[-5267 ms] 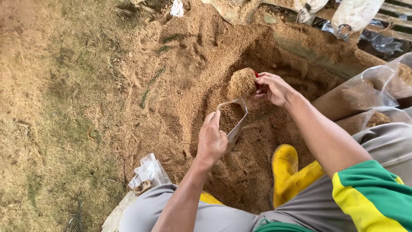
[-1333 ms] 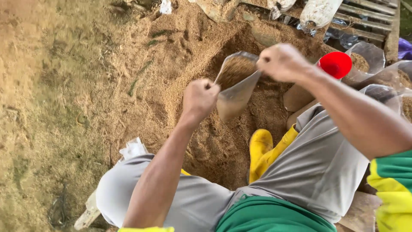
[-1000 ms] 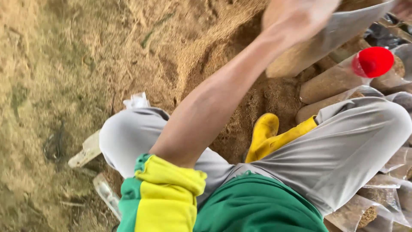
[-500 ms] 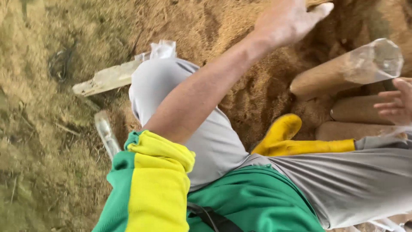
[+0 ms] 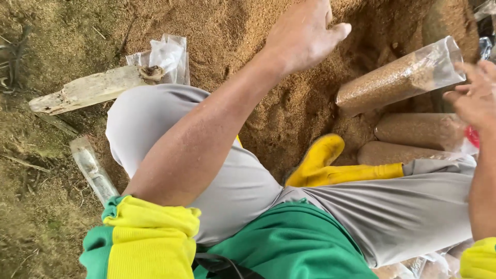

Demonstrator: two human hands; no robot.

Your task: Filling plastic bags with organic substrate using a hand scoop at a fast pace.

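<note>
1. The person is crouched over a mound of sawdust (image 5: 217, 31), knees spread, in grey trousers (image 5: 227, 175) and yellow rubber boots (image 5: 320, 163).

2. A moment ago both hands were up at the mouth of a clear bag, one holding it, the other packing it. That bag is out of their grip now: a filled bag (image 5: 400, 77) lies tilted on the pile at the right, brown filling packed tight, its clear open end pointing up and right.

3. The left hand (image 5: 302, 33) has swung out over the sawdust. It holds nothing; the fingers are loosely together and slightly curled, thumb out to the side, hovering just above the heap rather than digging in.

4. The right hand (image 5: 478, 98) sits at the right edge, fingers spread apart and empty, just beside the open end of the filled bag. I cannot tell whether a fingertip touches the plastic.

5. Under that bag lie two more filled bags (image 5: 418, 132), stacked side by side against the boot. A bit of something red (image 5: 471, 137) shows behind the right wrist.

6. My reading: one bag has just been set down with the finished ones, and both hands are free.

7. Off to the left, an empty clear bag (image 5: 165, 54) rests on a pale plank (image 5: 88, 90), well apart from either hand.
</note>
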